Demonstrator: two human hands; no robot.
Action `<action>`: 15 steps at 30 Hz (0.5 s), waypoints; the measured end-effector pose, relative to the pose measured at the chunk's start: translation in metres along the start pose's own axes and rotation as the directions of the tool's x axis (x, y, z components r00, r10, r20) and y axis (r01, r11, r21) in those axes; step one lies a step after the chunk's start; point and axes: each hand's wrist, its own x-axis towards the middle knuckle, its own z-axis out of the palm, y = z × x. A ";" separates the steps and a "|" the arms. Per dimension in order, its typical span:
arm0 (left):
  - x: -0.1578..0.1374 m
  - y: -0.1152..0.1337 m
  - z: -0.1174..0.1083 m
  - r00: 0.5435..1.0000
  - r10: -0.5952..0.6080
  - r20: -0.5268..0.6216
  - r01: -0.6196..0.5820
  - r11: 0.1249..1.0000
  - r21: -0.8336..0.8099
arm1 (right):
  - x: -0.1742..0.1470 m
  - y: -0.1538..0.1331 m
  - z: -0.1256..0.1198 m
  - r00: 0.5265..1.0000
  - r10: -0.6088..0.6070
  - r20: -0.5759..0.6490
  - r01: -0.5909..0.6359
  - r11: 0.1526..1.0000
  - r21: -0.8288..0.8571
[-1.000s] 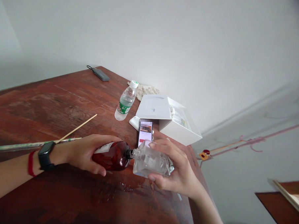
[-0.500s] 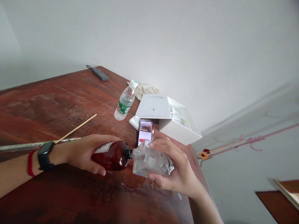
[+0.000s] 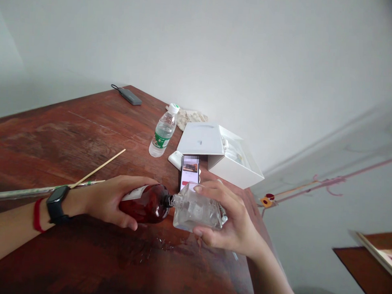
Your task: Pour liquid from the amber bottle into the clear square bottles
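My left hand [image 3: 115, 202] is wrapped round a dark red-brown bottle [image 3: 151, 204] with a pale label, tipped on its side with its black neck to the right. A clear, square-sided bottle [image 3: 196, 210] is gripped in my right hand [image 3: 230, 215], its neck turned left. The two necks meet mouth to mouth, or nearly so; whether they touch I cannot tell. Behind the clear bottle a phone [image 3: 189, 175] with a lit screen leans upright, partly covered by it. Drops of liquid [image 3: 159, 245] lie on the table below the bottles.
On the wooden table [image 3: 69, 141] stand a capped water bottle [image 3: 164, 132] and an open white box [image 3: 235, 168]. Thin wooden sticks [image 3: 99, 168] and a long plastic-wrapped strip [image 3: 25, 193] lie at left. A grey hub [image 3: 130, 95] sits at the far corner, near the wall [image 3: 200, 47].
Both hands keep the bottles in almost the same position, neck against neck. The whole view has shifted very slightly; nothing was let go or taken hold of.
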 end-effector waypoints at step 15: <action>0.000 0.004 0.000 1.000 -0.003 -0.012 0.003 1.000 0.001 | 0.005 -0.004 -0.005 1.000 -0.016 0.009 0.016 0.999 -0.050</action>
